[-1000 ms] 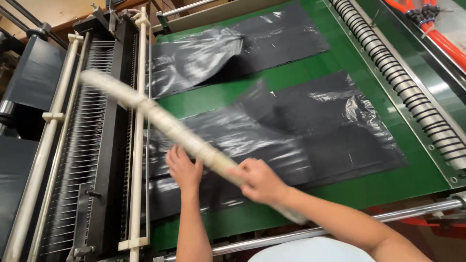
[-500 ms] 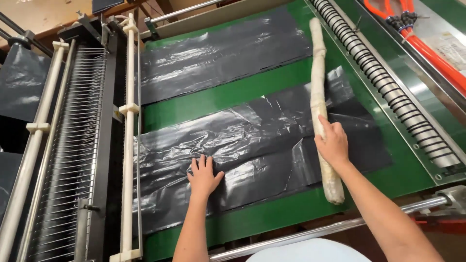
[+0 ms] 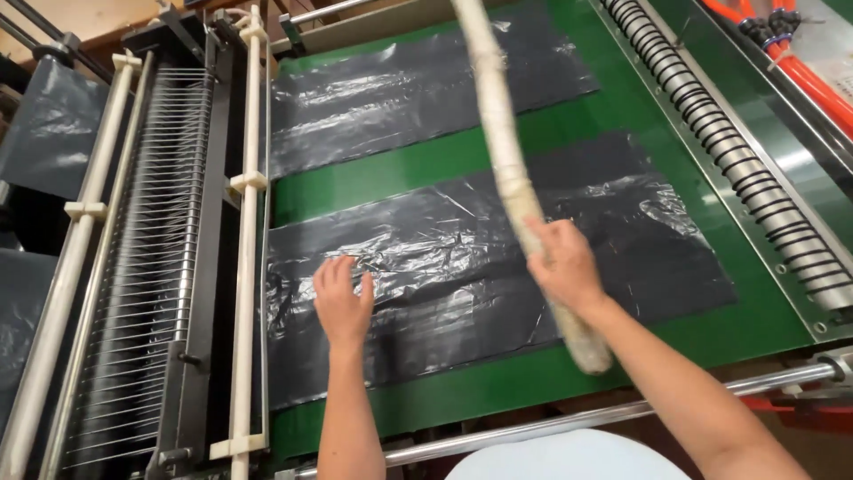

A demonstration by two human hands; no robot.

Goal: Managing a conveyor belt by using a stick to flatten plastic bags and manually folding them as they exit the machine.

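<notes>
A stack of black plastic bags (image 3: 462, 267) lies flat on the green belt (image 3: 622, 107) of a bag-making machine. My left hand (image 3: 342, 300) presses palm-down on the left part of this stack, fingers spread. My right hand (image 3: 564, 267) grips a long tape-wrapped stick (image 3: 506, 151) near its lower end. The stick slants up and away over the bags, its top leaving the frame. A second flat stack of black bags (image 3: 418, 89) lies farther back on the belt.
A rack of thin metal wires between white rails (image 3: 169, 249) runs along the left. A coiled spring roller (image 3: 737, 169) lines the belt's right edge, with orange hoses (image 3: 800, 62) beyond. A steel bar (image 3: 551, 427) crosses the near edge.
The stick swung from the left side to the right, and now sits over the middle of the stack. The near bags lie flatter. My left hand stays pressed on them.
</notes>
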